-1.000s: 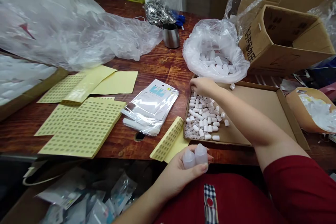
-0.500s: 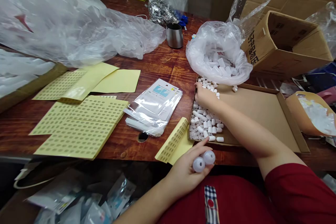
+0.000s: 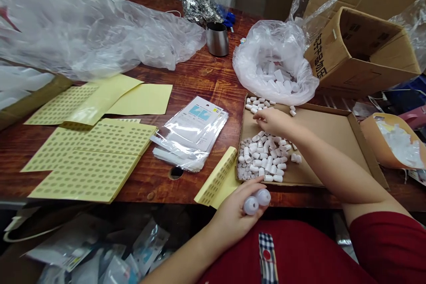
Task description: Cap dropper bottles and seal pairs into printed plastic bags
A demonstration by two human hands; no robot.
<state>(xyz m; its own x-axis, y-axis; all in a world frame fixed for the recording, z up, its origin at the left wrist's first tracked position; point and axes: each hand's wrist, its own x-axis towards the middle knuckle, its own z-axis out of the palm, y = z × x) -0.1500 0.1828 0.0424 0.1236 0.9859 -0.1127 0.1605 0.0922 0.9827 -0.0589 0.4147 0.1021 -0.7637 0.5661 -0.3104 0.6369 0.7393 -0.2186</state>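
My left hand (image 3: pixel 238 208), near the table's front edge, is closed around two frosted plastic pieces (image 3: pixel 256 201) with rounded ends and a small hole in each. Only those ends show; the rest is hidden in my palm. Over the left part of a shallow cardboard tray (image 3: pixel 328 144) is my right hand (image 3: pixel 274 122), its fingers loosely bent and apart, with nothing visible in them. Just in front of it lies a heap of small white plastic caps (image 3: pixel 268 156). Small clear pieces (image 3: pixel 244 166) lie along the tray's left edge, and a few more white caps (image 3: pixel 255 103) are behind the hand.
Behind the tray stands an open plastic bag (image 3: pixel 278 82) of white pieces, beside a cardboard box (image 3: pixel 353 66). To the left are packaged cards (image 3: pixel 196 128), yellow sticker sheets (image 3: pixel 89 159) and a large plastic sheet (image 3: pixel 100 31). A metal cup (image 3: pixel 217 39) stands farther back; an orange container (image 3: pixel 379 142) is at right.
My right hand has moved from the tray's back left corner toward the right and front. White caps have shifted forward into a denser heap, baring cardboard behind it. My left hand keeps its hold.
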